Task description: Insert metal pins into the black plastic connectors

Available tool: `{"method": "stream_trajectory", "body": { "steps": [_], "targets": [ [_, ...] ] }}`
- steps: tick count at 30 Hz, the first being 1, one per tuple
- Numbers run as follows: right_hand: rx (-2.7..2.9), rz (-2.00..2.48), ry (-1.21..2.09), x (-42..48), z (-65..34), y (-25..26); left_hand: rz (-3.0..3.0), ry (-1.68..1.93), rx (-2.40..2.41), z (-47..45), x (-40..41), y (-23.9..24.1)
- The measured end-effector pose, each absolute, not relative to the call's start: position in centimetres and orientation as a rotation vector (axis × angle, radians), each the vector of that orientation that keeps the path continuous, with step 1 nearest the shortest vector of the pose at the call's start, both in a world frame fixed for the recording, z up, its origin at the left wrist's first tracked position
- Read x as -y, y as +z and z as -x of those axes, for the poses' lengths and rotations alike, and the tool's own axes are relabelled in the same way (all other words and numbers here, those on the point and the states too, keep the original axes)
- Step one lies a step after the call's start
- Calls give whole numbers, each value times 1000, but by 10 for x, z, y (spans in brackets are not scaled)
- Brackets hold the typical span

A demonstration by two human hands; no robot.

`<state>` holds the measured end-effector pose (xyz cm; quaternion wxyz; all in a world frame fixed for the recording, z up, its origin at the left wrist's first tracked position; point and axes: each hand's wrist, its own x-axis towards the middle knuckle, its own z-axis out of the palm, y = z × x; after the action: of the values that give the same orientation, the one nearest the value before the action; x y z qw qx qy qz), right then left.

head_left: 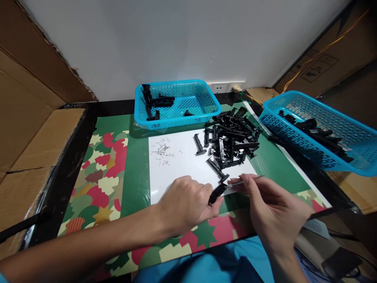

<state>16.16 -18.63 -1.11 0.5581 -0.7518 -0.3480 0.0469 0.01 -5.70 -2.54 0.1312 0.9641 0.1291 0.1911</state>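
Observation:
My left hand (191,198) is closed around a black plastic part (218,193), whose end sticks out past the thumb and fingers. Close on its right, my right hand (277,212) pinches slim grey metal tweezers (240,183), mostly covered by the fingers. Their tip is at the end of the black part; whether the two touch, I cannot tell. Under the hands lies a white sheet (167,179). Small thin wire pieces, perhaps springs (163,150), are scattered on its left side. A heap of similar black parts (232,135) covers its right side and beyond.
At the back stands a blue perforated basket (176,122) with several black parts. Another blue basket (318,147) with more parts sits at the right. Cardboard (29,118) borders the left side. A wall socket (220,88) with a plugged-in cable is behind the heap.

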Motion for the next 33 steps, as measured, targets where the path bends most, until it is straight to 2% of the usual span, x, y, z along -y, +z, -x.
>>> {"method": "stream_trajectory", "body": {
  "steps": [17, 29, 33],
  "targets": [
    [875, 1812, 87, 191, -162, -15, -2853, 565, -362, -1, 59, -22],
    [975, 1930, -130, 193, -159, -16, -2868, 485, -393, -2, 58, -22],
    [942, 1897, -39, 194, -160, -18, -2888, 472, -370, -2, 59, -21]
  ]
}}
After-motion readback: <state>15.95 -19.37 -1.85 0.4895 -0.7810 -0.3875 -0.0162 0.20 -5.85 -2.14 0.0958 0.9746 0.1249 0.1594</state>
